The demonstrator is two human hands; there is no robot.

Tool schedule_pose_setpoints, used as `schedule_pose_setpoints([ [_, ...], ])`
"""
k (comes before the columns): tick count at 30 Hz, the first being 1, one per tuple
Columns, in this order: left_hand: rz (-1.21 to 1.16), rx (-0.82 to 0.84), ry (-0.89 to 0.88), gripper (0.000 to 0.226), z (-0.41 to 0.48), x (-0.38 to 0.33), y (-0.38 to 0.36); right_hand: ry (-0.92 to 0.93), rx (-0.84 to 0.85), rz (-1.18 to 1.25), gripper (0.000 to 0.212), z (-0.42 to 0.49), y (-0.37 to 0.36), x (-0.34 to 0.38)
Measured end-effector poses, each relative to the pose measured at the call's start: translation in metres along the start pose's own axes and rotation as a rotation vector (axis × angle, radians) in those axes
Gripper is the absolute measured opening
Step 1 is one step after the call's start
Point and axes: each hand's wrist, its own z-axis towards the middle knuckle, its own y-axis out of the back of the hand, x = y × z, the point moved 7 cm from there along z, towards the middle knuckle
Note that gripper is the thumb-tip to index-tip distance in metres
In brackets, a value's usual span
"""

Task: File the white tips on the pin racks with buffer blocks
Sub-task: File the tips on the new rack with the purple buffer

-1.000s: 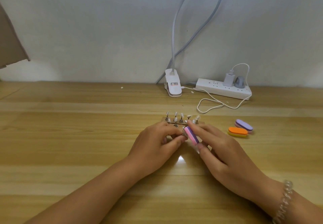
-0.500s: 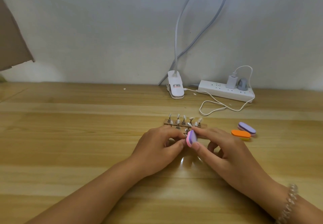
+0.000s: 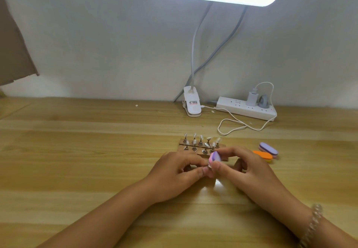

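Both hands meet just in front of the pin racks, on the side nearer the person. The right hand pinches a pink-and-purple buffer block between thumb and forefinger, its far end close to the racks' near edge. The left hand has its fingers curled and pinches something small against the block. It looks like a single pin held off the racks, though the fingers hide most of it, tip included. I'd say one tip is being filed. The other white tips stand on the racks. The next move calls for short, light strokes with the pin held steady, then seating it back on the racks. A purple block and an orange block lie just right of the racks.
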Motion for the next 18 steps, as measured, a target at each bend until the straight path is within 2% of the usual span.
schedule_pose_setpoints([
  [3,-0.034,-0.022,0.004,0.016,0.000,0.002,0.001,0.069,0.056,-0.041,0.022,-0.005,-0.005,0.006],
  [5,-0.027,-0.032,0.003,0.016,0.001,0.002,0.002,0.050,0.102,0.007,0.022,-0.006,-0.007,0.006],
  [8,-0.005,0.005,-0.037,0.014,0.001,-0.003,-0.002,-0.022,0.038,0.047,0.020,0.000,-0.002,-0.001],
  [10,-0.058,0.015,-0.034,0.018,0.001,-0.003,-0.003,0.021,0.015,0.009,0.021,-0.001,-0.001,0.002],
  [14,-0.091,-0.013,-0.009,0.016,0.002,0.002,-0.001,0.104,0.072,0.018,0.025,-0.007,-0.004,0.012],
  [18,-0.042,0.036,-0.047,0.023,0.001,-0.002,-0.007,0.104,-0.047,-0.044,0.023,-0.003,0.003,0.008],
])
